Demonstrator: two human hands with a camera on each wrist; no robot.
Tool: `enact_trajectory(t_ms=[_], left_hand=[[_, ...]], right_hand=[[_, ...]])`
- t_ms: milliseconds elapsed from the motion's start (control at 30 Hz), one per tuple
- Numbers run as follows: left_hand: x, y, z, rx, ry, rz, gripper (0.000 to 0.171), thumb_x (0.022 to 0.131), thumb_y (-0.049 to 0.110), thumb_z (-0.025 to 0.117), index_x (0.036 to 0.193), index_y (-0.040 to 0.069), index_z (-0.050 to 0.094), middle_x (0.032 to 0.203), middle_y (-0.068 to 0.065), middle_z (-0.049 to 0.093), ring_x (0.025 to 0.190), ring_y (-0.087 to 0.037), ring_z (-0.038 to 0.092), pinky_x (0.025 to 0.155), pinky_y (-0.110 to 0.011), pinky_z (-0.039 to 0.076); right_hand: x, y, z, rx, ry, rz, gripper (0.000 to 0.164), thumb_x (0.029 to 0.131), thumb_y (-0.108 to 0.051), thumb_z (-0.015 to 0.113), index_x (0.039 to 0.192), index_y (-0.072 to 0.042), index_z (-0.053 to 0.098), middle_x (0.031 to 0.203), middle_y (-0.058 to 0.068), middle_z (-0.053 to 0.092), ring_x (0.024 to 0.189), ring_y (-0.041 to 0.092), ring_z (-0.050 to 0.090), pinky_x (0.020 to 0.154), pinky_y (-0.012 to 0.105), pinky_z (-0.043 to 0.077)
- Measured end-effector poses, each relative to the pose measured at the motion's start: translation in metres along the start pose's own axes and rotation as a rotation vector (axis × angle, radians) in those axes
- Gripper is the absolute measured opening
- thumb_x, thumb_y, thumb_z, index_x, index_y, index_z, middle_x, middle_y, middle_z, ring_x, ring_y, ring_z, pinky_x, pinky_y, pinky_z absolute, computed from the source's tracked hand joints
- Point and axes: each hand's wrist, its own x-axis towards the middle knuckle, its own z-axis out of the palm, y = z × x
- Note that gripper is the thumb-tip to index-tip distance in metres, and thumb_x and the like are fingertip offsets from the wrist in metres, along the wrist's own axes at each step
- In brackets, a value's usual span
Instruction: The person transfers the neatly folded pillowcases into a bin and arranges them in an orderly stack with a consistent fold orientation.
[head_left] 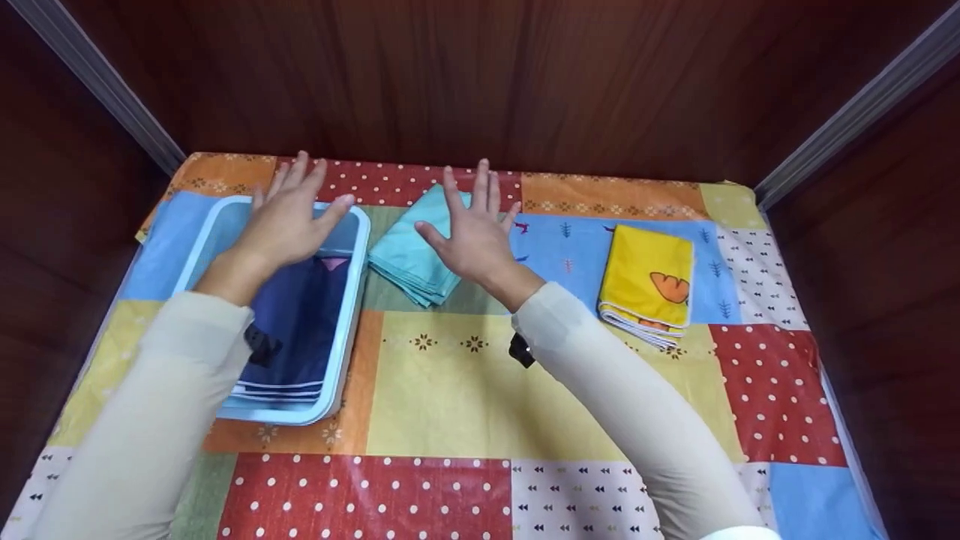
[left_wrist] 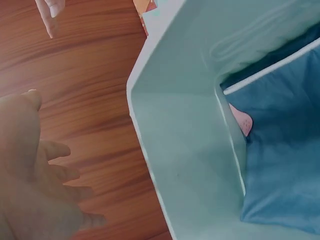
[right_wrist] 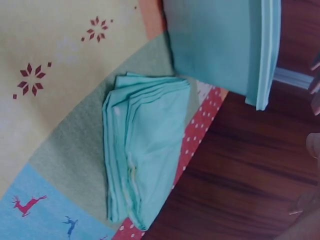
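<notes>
Above the light blue plastic basket (head_left: 351, 330), my left hand (head_left: 281, 225) has its fingers spread and holds nothing. Inside that basket lies a folded dark blue cloth (head_left: 300, 322) with white edging; a small pink patch shows at its corner in the left wrist view. My right hand (head_left: 476, 236) is raised over a folded turquoise cloth (head_left: 412, 251), fingers spread, partly covering it in the head view. The right wrist view shows the layered folds of this turquoise cloth beside the basket. Farther right lies a folded yellow cloth (head_left: 646, 274) with an orange print and white edging.
A patchwork-patterned tablecloth (head_left: 450, 390) covers the table. Dark wood-grain panels (head_left: 480, 82) stand behind and at both sides, with grey metal strips (head_left: 862, 105) at the corners. A small black device (head_left: 521, 350) sits under the right wrist.
</notes>
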Motion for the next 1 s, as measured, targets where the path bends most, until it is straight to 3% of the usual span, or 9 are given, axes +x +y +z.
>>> enact_trajectory(t_ms=[433,767,1000], left_hand=[[0.041,0.020,0.010,-0.034,-0.055,-0.047,0.081,0.105,0.055,0.037,0.163,0.005,0.010,0.169,-0.021,0.000,0.155,-0.041,-0.002,0.120,-0.062,-0.008],[0.069,0.053,0.022,0.000,-0.089,-0.074,0.080,0.105,0.053,0.040,0.164,0.007,0.009,0.170,-0.019,0.003,0.155,-0.040,0.001,0.122,-0.059,-0.003],[0.082,0.078,0.046,-0.126,-0.093,-0.140,0.079,0.106,0.053,0.039,0.164,0.009,0.010,0.170,-0.017,0.006,0.156,-0.036,0.008,0.124,-0.056,0.010]], right_hand=[[0.008,0.020,0.008,0.051,-0.034,0.092,0.090,0.100,-0.061,0.049,0.165,-0.025,-0.001,0.168,0.015,-0.021,0.154,0.036,-0.015,0.118,0.069,-0.004],[0.011,0.034,0.012,0.126,-0.027,0.142,0.089,0.100,-0.058,0.050,0.165,-0.020,0.002,0.168,0.018,-0.018,0.154,0.039,-0.012,0.117,0.071,0.001],[0.013,0.043,0.019,0.173,-0.023,0.175,0.088,0.101,-0.056,0.051,0.165,-0.016,0.006,0.168,0.021,-0.015,0.155,0.039,-0.009,0.118,0.069,0.005]])
